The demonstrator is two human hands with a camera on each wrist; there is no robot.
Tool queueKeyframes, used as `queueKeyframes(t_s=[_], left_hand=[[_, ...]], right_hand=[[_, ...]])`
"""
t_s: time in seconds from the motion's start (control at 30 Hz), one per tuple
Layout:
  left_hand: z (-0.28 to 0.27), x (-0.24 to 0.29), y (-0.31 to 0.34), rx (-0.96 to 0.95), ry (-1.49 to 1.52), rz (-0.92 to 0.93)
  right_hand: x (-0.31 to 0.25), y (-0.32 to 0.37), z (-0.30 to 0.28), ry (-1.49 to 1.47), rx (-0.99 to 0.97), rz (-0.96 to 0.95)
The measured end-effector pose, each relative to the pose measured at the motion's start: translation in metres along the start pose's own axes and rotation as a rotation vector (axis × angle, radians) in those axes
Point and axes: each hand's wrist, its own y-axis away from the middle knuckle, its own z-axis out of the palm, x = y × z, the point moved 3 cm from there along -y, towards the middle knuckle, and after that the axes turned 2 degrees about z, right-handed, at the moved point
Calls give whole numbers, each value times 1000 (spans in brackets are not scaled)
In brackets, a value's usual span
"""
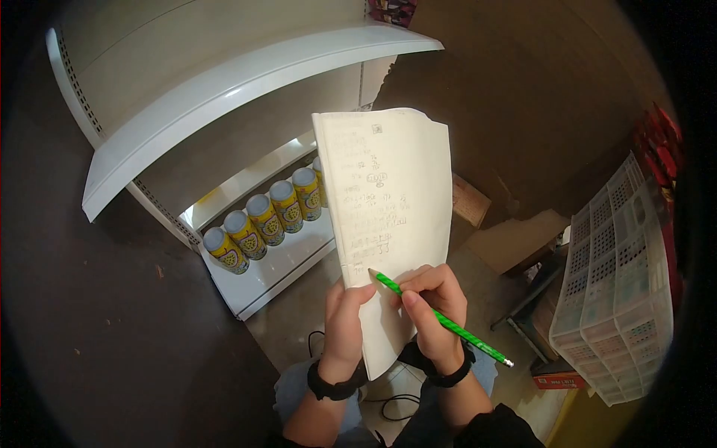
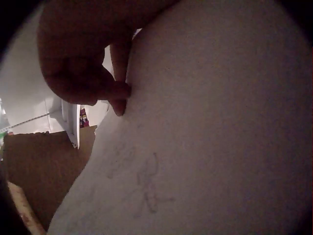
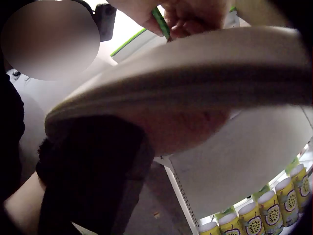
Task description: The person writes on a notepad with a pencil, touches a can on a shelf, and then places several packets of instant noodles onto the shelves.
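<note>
My left hand (image 1: 345, 321) grips the lower left edge of a long notebook (image 1: 418, 231), its thumb lying on the page and the other fingers hidden behind. Pencil handwriting covers much of the page's left and middle. In my right hand (image 1: 442, 297) I pinch a green pencil (image 1: 479, 343) with a white eraser end. Its tip is at the page, just below the lowest lines of writing. The left wrist view shows dark curled fingers (image 2: 73, 73) at the edge of the notebook page (image 2: 220, 122). From the right wrist, the notebook (image 3: 195, 58) appears edge-on with the pencil (image 3: 160, 22) above it.
Several yellow cans (image 1: 265, 219) with pale lids stand in a row on the lower white shelf (image 1: 287, 265), left of the notebook. Above it juts another white shelf (image 1: 246, 93). A white plastic crate (image 1: 612, 299) is at the right, with cardboard (image 1: 515, 239) nearby. Black cable (image 1: 399, 399) lies below.
</note>
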Motion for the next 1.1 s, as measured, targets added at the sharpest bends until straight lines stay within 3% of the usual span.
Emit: queueKeyframes(t_s=[0.73,0.9,1.1], left_hand=[[1,-2,-2,3,32,-25],[-1,-5,-3,4,24,-41],[-3,-8,-5,-5,25,-64]], right_hand=[[2,-1,1,33,-5,-6],[2,-3,-3,-295,25,97],[5,-3,-4,-267,-12,129]])
